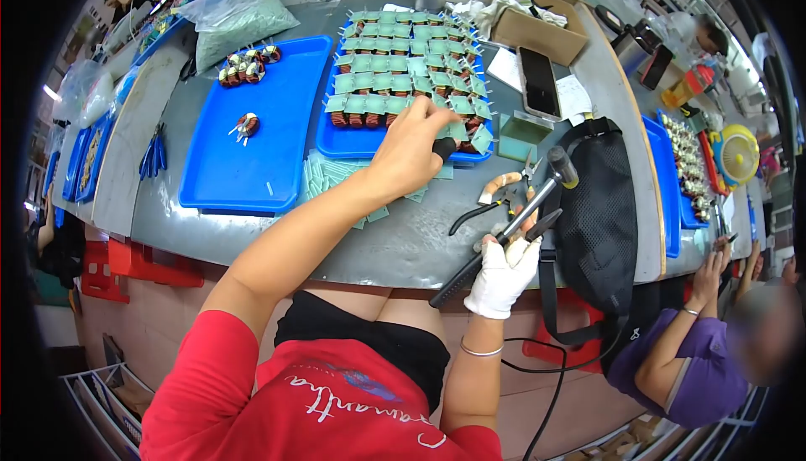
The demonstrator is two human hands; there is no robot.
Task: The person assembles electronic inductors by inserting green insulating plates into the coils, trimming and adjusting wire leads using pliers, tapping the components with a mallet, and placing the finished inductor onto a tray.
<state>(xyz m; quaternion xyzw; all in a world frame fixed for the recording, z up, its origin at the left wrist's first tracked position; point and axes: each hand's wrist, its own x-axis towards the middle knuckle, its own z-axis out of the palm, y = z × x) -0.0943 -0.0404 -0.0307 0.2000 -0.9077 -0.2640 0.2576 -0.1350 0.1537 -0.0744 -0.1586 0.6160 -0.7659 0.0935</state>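
Observation:
My left hand (411, 149) is over the front right of a blue tray (336, 142), its fingers curled closed around a small green plate (456, 131). A dark cover sits on its thumb. Rows of copper-wound coils (357, 118) topped with green plates fill that tray. In my right hand (506, 275), which wears a white glove with some fingertips bare, is a hammer (522, 212) with a black grip, its head up and to the right. A dark pointed tool tip (548, 221) sticks out beside the glove. Cutting pliers (501, 188) with taped handles lie just beyond.
A second blue tray (197, 184) at left holds several coils. Loose green plates (327, 174) lie between the trays. A phone (538, 83), a cardboard box (537, 34), a black bag (598, 209) and blue-handled tools (154, 154) are around. A person in purple (697, 369) sits at right.

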